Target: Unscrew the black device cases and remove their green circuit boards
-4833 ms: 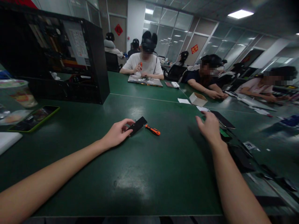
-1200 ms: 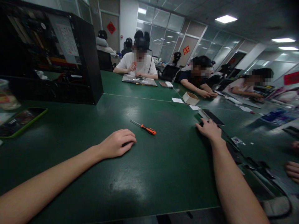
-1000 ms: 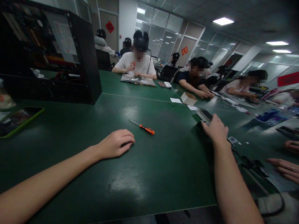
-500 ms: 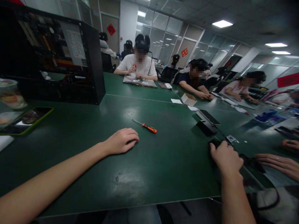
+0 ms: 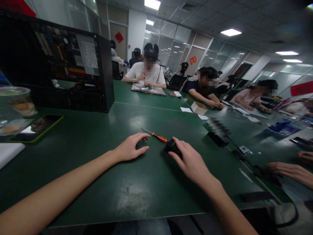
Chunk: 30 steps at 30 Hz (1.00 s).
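My right hand rests near the middle of the green table, its fingers wrapped over a small black object that is mostly hidden. My left hand lies a little to its left, fingers spread and raised off the table, holding nothing. An orange-handled screwdriver lies just beyond both hands, its thin shaft pointing left.
An open black computer case stands at the back left. A phone in a green case and a plastic cup are at the left. A black stand with a phone and cables sit right. Another person's hands rest at the right edge.
My right hand has swung from the table's right edge to the centre, bringing the small black object beside the screwdriver. My left hand's fingers have lifted and spread.
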### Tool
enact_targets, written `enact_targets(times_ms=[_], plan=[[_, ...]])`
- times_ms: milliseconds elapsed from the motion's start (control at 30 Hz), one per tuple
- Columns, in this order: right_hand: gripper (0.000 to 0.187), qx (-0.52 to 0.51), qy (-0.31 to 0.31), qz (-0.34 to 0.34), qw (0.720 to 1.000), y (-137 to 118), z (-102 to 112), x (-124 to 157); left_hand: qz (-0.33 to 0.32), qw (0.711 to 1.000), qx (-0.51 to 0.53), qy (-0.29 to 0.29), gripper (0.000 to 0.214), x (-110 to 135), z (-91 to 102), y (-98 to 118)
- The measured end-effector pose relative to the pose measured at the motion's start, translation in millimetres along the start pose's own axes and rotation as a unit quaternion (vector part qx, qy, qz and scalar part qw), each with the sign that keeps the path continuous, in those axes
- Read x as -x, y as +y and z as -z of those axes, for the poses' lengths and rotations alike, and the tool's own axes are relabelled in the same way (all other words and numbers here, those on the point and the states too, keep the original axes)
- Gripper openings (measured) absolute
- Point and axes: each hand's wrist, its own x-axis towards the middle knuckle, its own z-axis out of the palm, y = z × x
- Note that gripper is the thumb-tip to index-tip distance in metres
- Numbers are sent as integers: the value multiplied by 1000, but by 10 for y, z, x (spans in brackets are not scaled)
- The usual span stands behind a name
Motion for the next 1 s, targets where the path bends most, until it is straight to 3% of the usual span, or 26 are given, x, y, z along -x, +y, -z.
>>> enact_targets(times_ms=[100, 200, 267, 400, 533, 733, 867, 1000], plan=[[51, -4, -54, 99, 994, -442, -171, -395, 9, 999, 22, 24, 47, -2, 24, -7], [43, -2, -81, 148, 986, -584, -333, -654, 18, 999, 12, 33, 43, -9, 27, -35], [41, -29, -66, 165, 984, -523, -406, -719, 37, 999, 7, 38, 41, -18, 19, -62], [38, -137, 28, 152, 979, -207, -459, -703, 96, 994, 10, 50, 35, -35, 9, -99], [20, -221, 36, 117, 968, 6, -476, -696, 129, 990, 3, 65, 34, -50, 16, -87], [21, -262, 22, 127, 957, -152, -570, -652, 160, 986, -49, 26, 56, -44, 15, -14], [23, -287, 9, 169, 943, -291, -601, -580, 164, 984, -67, -4, 67, -39, 28, 15], [24, -221, 28, 192, 956, -233, -557, -605, 170, 983, -57, -22, 67, -62, 64, 25]])
